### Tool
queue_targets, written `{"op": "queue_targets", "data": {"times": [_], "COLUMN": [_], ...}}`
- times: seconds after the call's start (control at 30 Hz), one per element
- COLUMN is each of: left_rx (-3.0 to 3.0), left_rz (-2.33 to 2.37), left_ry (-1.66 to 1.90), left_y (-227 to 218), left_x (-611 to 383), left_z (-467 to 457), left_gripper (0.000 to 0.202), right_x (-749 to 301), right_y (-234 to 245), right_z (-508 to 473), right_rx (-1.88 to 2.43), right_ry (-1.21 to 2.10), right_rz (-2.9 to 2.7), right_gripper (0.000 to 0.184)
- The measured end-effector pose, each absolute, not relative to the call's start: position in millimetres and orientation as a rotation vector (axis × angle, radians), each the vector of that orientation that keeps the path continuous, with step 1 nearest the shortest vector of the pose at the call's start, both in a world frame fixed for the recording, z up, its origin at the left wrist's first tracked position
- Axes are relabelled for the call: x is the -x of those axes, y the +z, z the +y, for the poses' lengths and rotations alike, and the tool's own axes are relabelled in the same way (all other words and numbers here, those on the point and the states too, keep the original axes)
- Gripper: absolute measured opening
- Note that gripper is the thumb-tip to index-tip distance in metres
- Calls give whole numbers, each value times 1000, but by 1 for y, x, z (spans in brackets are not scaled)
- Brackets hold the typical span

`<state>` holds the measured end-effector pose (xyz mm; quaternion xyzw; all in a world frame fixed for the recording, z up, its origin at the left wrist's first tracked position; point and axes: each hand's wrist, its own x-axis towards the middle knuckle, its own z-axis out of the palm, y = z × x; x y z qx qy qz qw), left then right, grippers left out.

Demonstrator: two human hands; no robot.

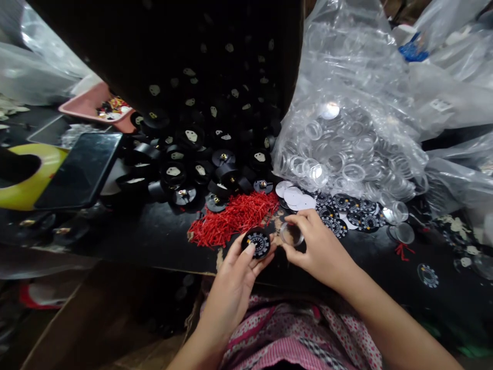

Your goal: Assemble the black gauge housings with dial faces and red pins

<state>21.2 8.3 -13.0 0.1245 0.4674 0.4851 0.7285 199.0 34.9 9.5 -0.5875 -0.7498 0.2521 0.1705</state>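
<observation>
My left hand [238, 272] holds a round black gauge [256, 243] with a printed dial facing up, the thumb lying on its face. A clear round cover [291, 235] is pinched at its rim between the thumb and fingers of my right hand [321, 246]. The cover is just right of the gauge, apart from it. Beyond my left hand lies a heap of small red pointers [231, 220]. Black printed dial discs [356, 211] and white discs [296, 197] are spread past my right hand.
Black round housings [173, 172] spill from a large dark container [185, 46]. A clear plastic bag [346, 87] holds many clear covers [339, 154]. On the left are a phone [79, 169], a yellow tape roll [23, 190] and a pink tray [82, 100]. One dial disc [428, 275] lies far right.
</observation>
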Motion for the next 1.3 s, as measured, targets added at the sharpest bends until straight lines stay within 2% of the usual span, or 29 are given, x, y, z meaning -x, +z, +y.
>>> {"op": "queue_targets", "data": {"times": [0.13,0.27,0.33,0.4,0.5,0.7,0.97,1.1,1.17,1.3], "left_rx": [-317,-357,-357,-359,-377,-341,-340,-344,-346,-438], "left_rz": [1131,1123,1134,1142,1106,1091,1000,985,1007,1073], "left_ry": [1134,1154,1129,1104,1077,1055,1134,1102,1099,1067], "left_y": [-16,-13,-12,-13,-15,-12,-7,-2,-1,-4], "left_x": [-14,-9,-9,-12,-17,-26,-39,-37,-35,-34], "left_z": [10,14,13,11,9,11,13,13,14,15], "left_gripper": [37,34,34,34,32,29,19,19,22,40], "right_x": [-224,-258,-260,-249,-225,-202,-194,-195,-196,-193], "right_y": [25,47,48,40,18,-3,12,16,19,26], "right_z": [50,79,81,73,55,54,35,29,28,24], "right_rx": [1634,1767,1745,1646,1601,1770,1567,1550,1526,1401], "right_ry": [594,18,-78,141,523,328,521,514,540,769], "right_rz": [-2022,-1829,-1818,-1969,-2216,-2432,-2233,-2239,-2188,-2012], "right_gripper": [40,58,45,22,16,13,5,14,19,15]}}
